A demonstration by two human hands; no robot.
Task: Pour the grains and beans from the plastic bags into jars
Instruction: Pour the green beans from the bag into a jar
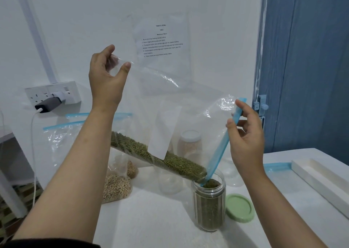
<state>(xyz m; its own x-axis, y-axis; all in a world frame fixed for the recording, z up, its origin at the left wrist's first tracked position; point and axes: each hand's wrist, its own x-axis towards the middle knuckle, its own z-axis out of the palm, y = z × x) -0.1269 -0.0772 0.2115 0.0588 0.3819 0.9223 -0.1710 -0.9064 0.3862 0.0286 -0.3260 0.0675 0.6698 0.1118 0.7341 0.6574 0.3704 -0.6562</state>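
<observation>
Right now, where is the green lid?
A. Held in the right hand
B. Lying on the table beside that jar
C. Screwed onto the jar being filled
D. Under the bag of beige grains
B: the green lid lies flat on the table, right of the open jar, into which the bag pours green beans.

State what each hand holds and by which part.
Both hold the same clear zip bag of green beans. The left hand pinches its raised bottom corner; the right hand pinches the blue zip strip at its mouth, above the jar.
</observation>
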